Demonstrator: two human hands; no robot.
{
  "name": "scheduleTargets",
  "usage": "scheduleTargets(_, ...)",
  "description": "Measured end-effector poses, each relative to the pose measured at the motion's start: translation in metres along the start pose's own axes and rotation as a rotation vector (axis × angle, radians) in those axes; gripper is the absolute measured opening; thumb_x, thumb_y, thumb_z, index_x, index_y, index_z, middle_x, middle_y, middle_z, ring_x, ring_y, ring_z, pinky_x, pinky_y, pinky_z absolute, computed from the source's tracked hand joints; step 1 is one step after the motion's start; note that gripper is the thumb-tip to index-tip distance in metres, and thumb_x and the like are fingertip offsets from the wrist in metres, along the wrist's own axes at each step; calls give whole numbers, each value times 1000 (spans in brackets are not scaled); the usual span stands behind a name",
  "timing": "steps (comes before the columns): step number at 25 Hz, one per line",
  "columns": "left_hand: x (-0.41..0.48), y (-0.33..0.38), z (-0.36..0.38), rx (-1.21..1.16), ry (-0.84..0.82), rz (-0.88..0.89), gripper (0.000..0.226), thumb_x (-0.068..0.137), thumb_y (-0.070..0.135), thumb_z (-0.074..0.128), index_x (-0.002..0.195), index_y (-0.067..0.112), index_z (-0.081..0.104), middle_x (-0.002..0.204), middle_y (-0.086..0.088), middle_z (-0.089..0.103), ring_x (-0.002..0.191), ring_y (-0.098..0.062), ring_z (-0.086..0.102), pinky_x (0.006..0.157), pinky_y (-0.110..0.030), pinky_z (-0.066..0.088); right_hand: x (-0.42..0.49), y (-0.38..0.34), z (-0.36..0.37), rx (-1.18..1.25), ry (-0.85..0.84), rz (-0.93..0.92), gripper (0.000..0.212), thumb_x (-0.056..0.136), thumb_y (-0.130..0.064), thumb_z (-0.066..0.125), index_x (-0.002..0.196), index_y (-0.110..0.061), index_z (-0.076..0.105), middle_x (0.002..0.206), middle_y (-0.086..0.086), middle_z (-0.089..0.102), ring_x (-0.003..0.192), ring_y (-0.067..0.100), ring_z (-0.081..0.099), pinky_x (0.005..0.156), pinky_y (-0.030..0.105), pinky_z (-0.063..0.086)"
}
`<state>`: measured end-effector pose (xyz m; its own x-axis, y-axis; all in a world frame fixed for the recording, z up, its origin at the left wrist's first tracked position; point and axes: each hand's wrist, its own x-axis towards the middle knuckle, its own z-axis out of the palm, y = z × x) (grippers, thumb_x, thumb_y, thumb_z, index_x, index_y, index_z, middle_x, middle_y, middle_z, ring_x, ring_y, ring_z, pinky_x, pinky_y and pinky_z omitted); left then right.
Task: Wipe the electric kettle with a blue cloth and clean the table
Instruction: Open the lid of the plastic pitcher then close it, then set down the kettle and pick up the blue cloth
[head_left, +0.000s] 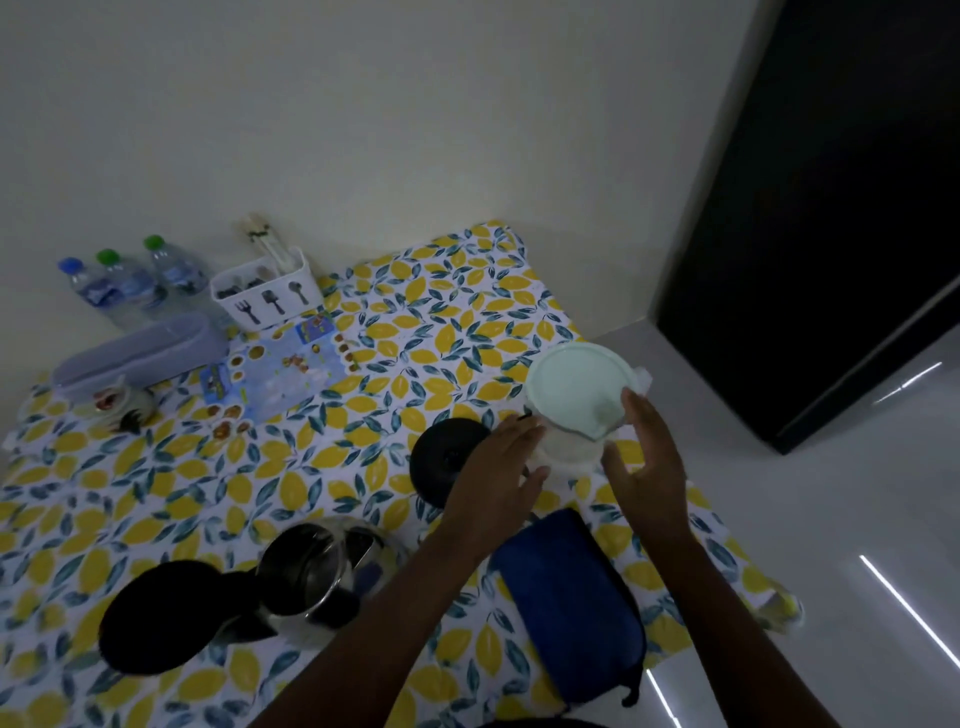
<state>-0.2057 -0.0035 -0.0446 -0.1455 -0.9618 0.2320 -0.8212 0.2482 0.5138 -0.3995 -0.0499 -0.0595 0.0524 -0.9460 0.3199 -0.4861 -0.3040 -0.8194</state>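
The electric kettle (306, 571) stands near the table's front edge with its black lid (156, 613) swung open to the left. Its round black base (441, 460) sits apart, further back. A folded blue cloth (566, 587) lies at the front right, under my forearms. My left hand (498, 467) and my right hand (647, 467) clasp a white jug with a pale green lid (574, 387) from both sides, close to the table's right edge. The lemon-print tablecloth (363, 322) covers the whole table.
Along the back wall stand three water bottles (130, 286), a white cutlery caddy (265, 291) and a lilac container (140, 353). A printed sheet (275, 374) and a small figurine (122, 405) lie near them. A dark cabinet (831, 208) rises to the right of the table.
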Motion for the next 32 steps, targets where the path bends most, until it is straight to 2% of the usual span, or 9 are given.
scheduleTargets(4,-62,-13,-33,17,92,-106,42,97,30,54,137,16,50,143,-1,52,134,-2,24,111,-24,23,-53,-33,27,-54,-176,-106,69,86,-24,62,147,-13,32,154,1,32,144,12,24,115,35,27)
scheduleTargets(8,-127,-26,-68,32,144,-192,40,97,28,54,135,18,50,141,-3,53,137,-12,35,110,-28,27,-97,-71,65,-55,-401,-140,84,85,-40,67,151,-23,18,158,-6,19,147,9,12,117,36,24)
scheduleTargets(13,-188,-48,-112,89,179,-285,38,100,28,47,137,18,48,143,-4,51,139,-22,37,117,-42,31,-141,-113,117,-93,-615,-232,99,78,-70,53,149,-35,-6,160,-14,-5,145,-2,-11,118,31,12)
scheduleTargets(20,-246,-80,-171,245,420,-383,37,95,20,58,130,11,54,145,-9,48,143,-30,29,117,-48,29,-156,-142,172,-202,-685,-291,119,68,-65,69,145,-23,-13,158,0,-10,147,18,-10,122,44,9)
scheduleTargets(22,-257,-86,-179,194,516,-507,47,96,24,56,139,14,43,153,-8,36,146,-28,22,116,-43,25,-155,-142,178,-235,-685,-269,124,66,-61,74,145,-19,-11,157,-1,-10,147,20,-9,121,46,11)
scheduleTargets(25,-268,-92,-184,-187,541,-709,63,95,36,54,148,18,25,158,-6,26,145,-23,24,116,-41,29,-155,-137,180,-236,-678,-228,126,65,-57,78,149,-18,-7,158,-3,-8,147,15,-5,120,44,18)
scheduleTargets(27,-271,-96,-184,-272,461,-614,66,94,40,54,150,25,21,158,4,25,143,-12,25,114,-27,30,-156,-136,179,-186,-677,-199,124,67,-50,80,151,-19,-5,160,-4,-6,147,13,-2,119,40,23)
scheduleTargets(30,-257,-94,-188,-275,376,-459,68,93,41,58,149,34,19,151,22,20,133,13,16,94,10,19,-157,-135,177,-102,-654,-177,119,69,-38,83,151,-19,0,161,-2,0,148,14,7,114,29,28)
scheduleTargets(32,-240,-92,-189,-224,295,-386,69,91,41,60,147,39,20,151,24,21,132,17,15,96,9,17,-158,-135,176,-67,-639,-157,118,70,-32,84,150,-23,-2,159,-6,1,146,10,9,107,20,27)
